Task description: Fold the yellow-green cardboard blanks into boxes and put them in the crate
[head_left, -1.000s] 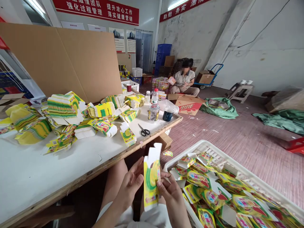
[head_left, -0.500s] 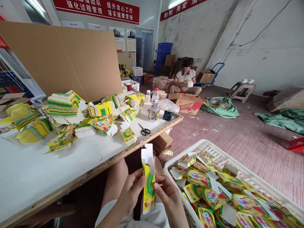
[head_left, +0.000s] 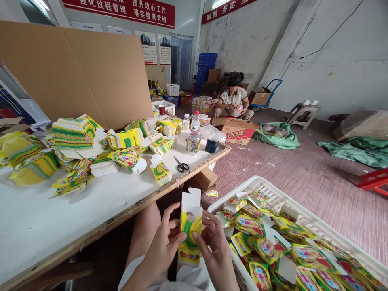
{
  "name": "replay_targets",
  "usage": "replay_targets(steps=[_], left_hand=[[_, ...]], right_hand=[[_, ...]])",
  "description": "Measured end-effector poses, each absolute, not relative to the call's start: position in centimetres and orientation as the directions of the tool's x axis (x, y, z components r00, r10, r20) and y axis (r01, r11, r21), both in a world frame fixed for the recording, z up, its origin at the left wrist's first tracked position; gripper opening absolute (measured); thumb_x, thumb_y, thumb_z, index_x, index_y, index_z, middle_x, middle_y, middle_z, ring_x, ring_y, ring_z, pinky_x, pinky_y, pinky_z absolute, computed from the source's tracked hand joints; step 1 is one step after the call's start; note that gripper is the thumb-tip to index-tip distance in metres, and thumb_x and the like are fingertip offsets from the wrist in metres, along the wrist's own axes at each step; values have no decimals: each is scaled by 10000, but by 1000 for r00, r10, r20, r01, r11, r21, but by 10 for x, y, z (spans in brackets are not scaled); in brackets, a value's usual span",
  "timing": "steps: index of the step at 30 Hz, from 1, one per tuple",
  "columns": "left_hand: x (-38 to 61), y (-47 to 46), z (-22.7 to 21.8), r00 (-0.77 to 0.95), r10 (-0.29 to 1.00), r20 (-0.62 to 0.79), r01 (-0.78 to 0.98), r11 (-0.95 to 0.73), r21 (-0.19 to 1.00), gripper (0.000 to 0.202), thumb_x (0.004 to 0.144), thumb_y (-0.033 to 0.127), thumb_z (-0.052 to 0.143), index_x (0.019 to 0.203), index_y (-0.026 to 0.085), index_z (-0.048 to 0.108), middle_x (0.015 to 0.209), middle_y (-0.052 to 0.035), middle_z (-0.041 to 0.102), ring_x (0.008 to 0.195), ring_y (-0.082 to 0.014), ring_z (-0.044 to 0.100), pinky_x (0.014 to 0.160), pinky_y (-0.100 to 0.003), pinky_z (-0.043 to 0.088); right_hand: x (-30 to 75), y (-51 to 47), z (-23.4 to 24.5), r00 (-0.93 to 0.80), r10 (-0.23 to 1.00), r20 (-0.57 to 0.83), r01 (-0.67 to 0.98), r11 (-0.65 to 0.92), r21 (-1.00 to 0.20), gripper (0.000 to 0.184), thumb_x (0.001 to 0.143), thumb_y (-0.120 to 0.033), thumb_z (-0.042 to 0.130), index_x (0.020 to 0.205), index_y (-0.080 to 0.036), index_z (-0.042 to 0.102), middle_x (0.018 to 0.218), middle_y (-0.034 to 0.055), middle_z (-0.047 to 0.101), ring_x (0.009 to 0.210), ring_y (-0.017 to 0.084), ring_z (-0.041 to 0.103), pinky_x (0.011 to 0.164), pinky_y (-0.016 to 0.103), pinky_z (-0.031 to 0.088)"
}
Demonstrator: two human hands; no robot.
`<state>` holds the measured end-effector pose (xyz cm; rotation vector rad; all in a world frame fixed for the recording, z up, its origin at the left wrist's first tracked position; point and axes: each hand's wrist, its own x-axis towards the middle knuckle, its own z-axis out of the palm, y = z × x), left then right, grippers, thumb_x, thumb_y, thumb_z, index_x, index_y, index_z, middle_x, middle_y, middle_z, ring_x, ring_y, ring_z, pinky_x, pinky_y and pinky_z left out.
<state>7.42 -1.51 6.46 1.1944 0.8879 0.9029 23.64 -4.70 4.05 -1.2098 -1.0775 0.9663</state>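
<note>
Over my lap, a small yellow and green printed carton (head_left: 190, 226) stands nearly upright between my hands, its white top flap raised. My left hand (head_left: 165, 238) grips its left edge, thumb on the front panel. From the other side my right hand (head_left: 215, 242) holds the right edge, its thumb also on the front. To the right is a white plastic basket (head_left: 257, 180) full of similar cartons (head_left: 269, 250). Stacks of flattened cartons (head_left: 74, 137) lie on the white table (head_left: 30, 226), with a smaller stack (head_left: 160, 171) near its edge.
Black scissors (head_left: 181, 165), a clear jar (head_left: 193, 143), a dark mug (head_left: 211, 145) and a bottle (head_left: 195, 121) stand or lie on the table's far end. A large cardboard sheet (head_left: 79, 76) rises behind. A co-worker (head_left: 233, 97) sits beyond an open cardboard box (head_left: 238, 131).
The carton has turned so its broad front faces me more, and it looks wider. My fingers have shifted along its sides. The co-worker's hands have lowered.
</note>
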Motion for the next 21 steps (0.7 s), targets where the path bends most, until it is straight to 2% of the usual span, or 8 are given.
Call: replay_targets(steps=[3,7,8,10,13,16,19,21], left_hand=[[65,-13,73,486,864,-129,-90,196,976,615,891,321,681,1422,249,376,1111,-86,734,989,-224,704,847,-322,528],[61,-13,74,588,794,-155,-170,308,936,458,787,284,800,1162,231,541,984,-47,748,823,-177,709,716,-256,508],[61,-13,73,596,786,-162,-179,327,928,482,768,289,818,1154,232,536,972,-44,747,794,-169,706,687,-243,499],[62,-15,71,587,791,-174,-193,345,919,659,752,310,835,1291,260,459,985,-49,745,758,-163,702,658,-239,490],[63,-15,70,577,797,-175,-201,347,916,927,759,346,825,1489,296,255,1057,-81,740,780,-187,716,676,-272,509],[63,-14,73,572,803,-169,-130,292,948,705,790,343,784,1402,246,448,1087,-103,747,861,-223,729,727,-304,530],[63,-14,77,488,859,-155,-24,191,981,489,820,277,734,1283,233,583,1134,-101,752,950,-243,729,797,-321,552],[64,-15,80,451,879,-153,29,157,987,463,830,232,705,1279,238,598,1196,-103,738,988,-251,728,827,-330,568]], right_hand=[[245,-46,49,98,991,92,-32,96,-995,436,909,-419,664,1302,-250,579,1045,76,690,767,191,643,742,319,556],[253,-43,56,17,997,80,-2,80,-997,263,939,-465,606,1011,-222,676,837,40,664,744,195,624,659,274,521],[254,-42,56,31,996,89,26,89,-996,263,937,-469,607,937,-215,677,797,31,649,715,186,608,636,261,507],[254,-41,56,71,992,105,54,102,-993,272,924,-471,626,866,-209,669,776,31,648,710,186,607,636,258,502],[252,-40,58,145,983,114,0,115,-993,245,897,-461,666,974,-228,654,850,49,691,770,213,643,700,294,534],[253,-39,60,180,974,140,43,135,-990,266,890,-472,668,1026,-244,683,906,64,711,820,232,655,760,328,541],[258,-39,63,141,970,197,167,173,-971,360,926,-526,576,863,-226,765,903,89,709,915,267,640,833,356,518],[259,-38,63,85,983,163,199,144,-969,365,919,-522,578,937,-219,781,875,80,704,827,249,631,743,335,517]])
